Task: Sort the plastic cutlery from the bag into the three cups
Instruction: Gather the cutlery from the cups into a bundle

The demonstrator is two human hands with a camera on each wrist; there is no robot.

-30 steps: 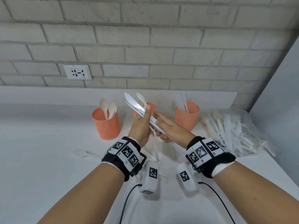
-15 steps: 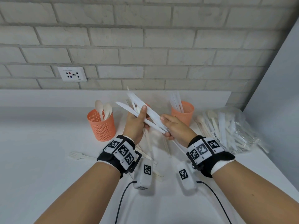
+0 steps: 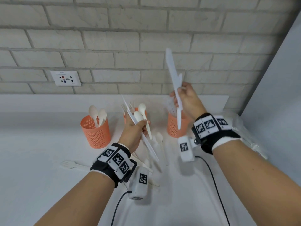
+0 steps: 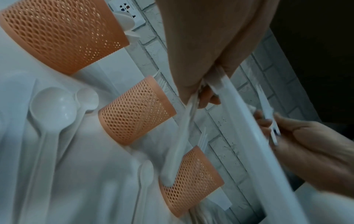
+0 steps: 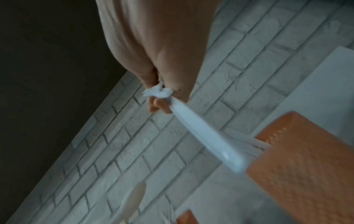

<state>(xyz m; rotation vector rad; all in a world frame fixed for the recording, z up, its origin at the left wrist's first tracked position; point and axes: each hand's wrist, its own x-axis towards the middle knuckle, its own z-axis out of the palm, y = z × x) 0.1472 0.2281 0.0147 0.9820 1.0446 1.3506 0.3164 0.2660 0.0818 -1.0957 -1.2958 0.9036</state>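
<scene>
The right hand (image 3: 187, 98) has its fingers curled tight round a small bundle of knives (image 3: 175, 85), held nearly upright above the right cup (image 3: 175, 126), which already holds other knives. The left hand (image 3: 135, 132) grips a mixed bundle (image 3: 141, 123) of spoons and at least one knife in front of the middle cup (image 3: 138, 111); the left cup (image 3: 96, 132) carries spoons. The risk is that the knives are long and thin, so if they come down tilted, the lower ends can catch the rim and tip the light mesh cup, or one can slide out beside it. It seems one shorter piece sits among them, but the blur hides its kind; a fork there would be sorted wrongly. More cutlery waits in the bag (image 3: 249, 139) and loose on the table (image 3: 40, 160).
</scene>
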